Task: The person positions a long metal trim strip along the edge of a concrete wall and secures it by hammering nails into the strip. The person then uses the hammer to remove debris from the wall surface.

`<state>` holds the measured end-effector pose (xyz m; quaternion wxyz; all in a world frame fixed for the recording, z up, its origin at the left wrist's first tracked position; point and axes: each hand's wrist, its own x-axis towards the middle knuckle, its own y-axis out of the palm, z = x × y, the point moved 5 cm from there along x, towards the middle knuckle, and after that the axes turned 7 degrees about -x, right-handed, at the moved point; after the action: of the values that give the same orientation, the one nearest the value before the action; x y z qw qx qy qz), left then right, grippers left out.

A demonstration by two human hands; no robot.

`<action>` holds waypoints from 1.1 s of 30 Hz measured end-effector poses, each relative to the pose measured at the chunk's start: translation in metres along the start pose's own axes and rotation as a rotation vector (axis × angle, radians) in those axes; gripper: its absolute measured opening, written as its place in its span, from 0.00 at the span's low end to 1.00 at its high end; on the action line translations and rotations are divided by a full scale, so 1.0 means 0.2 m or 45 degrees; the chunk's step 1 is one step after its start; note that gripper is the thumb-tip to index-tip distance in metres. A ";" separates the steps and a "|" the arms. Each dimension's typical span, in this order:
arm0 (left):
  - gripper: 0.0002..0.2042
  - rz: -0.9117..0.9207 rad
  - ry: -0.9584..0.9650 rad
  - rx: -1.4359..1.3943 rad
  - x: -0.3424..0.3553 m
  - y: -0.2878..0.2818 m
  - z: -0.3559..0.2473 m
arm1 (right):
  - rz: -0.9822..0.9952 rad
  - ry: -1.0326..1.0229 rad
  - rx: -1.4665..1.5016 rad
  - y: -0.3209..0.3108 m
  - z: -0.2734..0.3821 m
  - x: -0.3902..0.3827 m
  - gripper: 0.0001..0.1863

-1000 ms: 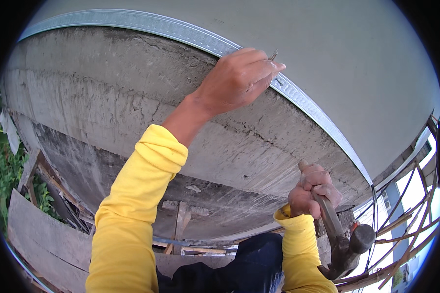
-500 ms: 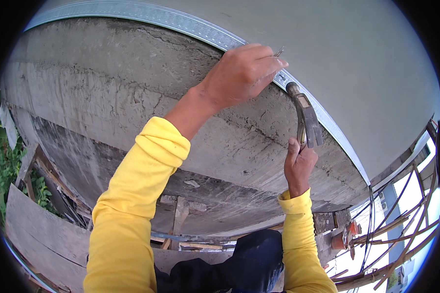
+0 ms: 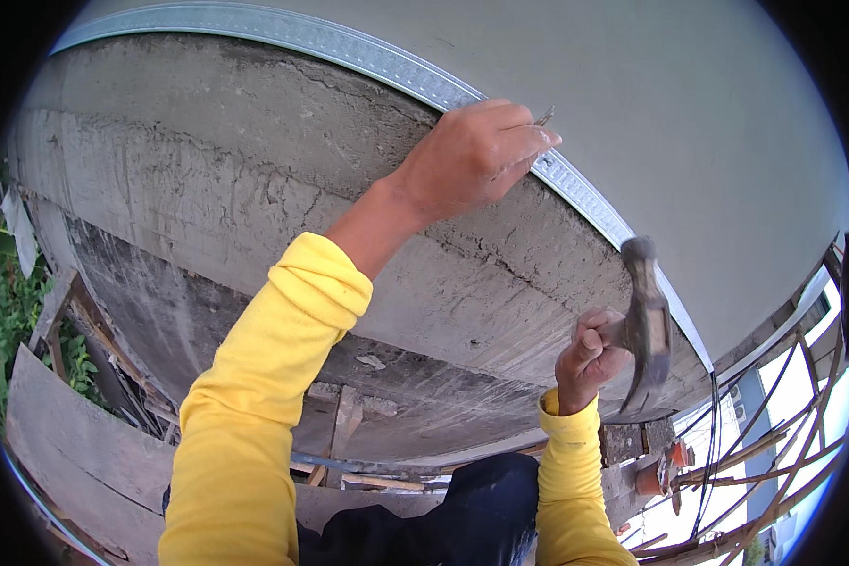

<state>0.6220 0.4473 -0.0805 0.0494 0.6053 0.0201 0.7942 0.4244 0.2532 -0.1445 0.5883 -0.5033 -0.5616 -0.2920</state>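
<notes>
The left hand lies against the metal strip that runs along the top of the rough concrete wall, its fingers pinched together around a thin metal piece too small to make out. Lower and to the right, the right hand has its fingers closed around the handle of a hammer, whose head overlaps the strip in view; whether they touch, I cannot tell.

Glossy metal strip far; dull metal hammer head at right; rough matt concrete; near sleeves, matt cloth.
</notes>
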 end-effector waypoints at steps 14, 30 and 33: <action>0.10 -0.014 -0.104 -0.178 0.01 -0.03 0.01 | 0.052 0.364 0.222 0.07 -0.15 -0.11 0.24; 0.11 0.437 -1.134 -1.761 -0.36 0.02 -0.27 | 0.474 1.009 0.214 0.11 0.16 0.22 0.16; 0.11 0.483 -1.196 -1.867 -0.39 0.05 -0.31 | 0.455 1.072 0.102 0.04 0.11 0.11 0.19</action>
<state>0.5811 0.4313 -0.1708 0.2951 0.6779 -0.6159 0.2721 0.4287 0.2815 -0.1281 0.8255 -0.4065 -0.1889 -0.3430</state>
